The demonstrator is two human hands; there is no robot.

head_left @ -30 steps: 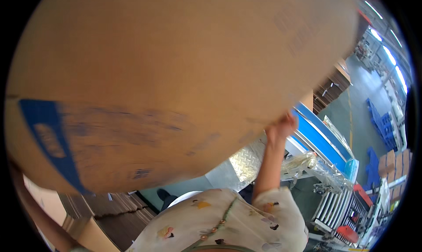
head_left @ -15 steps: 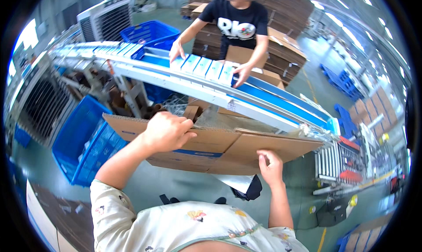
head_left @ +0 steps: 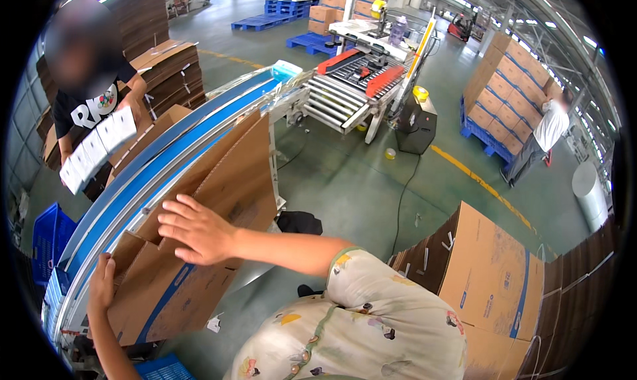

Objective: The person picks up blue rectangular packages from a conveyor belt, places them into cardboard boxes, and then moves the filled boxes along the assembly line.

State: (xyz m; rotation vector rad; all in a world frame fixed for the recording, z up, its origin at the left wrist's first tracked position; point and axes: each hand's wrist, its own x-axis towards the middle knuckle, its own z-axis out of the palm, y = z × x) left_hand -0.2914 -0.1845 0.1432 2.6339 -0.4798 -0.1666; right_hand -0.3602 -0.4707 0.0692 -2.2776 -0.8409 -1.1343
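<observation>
A brown cardboard box (head_left: 174,305) with a blue stripe stands tilted in front of me, its flaps along the upper edge beside the conveyor. My left hand (head_left: 101,282) is closed around the edge of the box at its near left end. Against the upper part of its side lies my right hand (head_left: 199,231), open, fingers spread and holding nothing. Across the conveyor, a co-worker in a black T-shirt holds a row of several white boxes (head_left: 99,148) between both hands. The inside of the cardboard box is mostly hidden.
The blue conveyor belt (head_left: 149,174) runs along the far side of the box to a roller machine (head_left: 342,101). Flat cardboard stacks (head_left: 488,280) stand at my right. Another person is beside a loaded pallet (head_left: 507,95). A black cable (head_left: 400,211) crosses the floor.
My view has swung right. My right hand now lies flat on the box, and my left hand has shifted along its edge. The co-worker has lifted the white boxes off the belt.
</observation>
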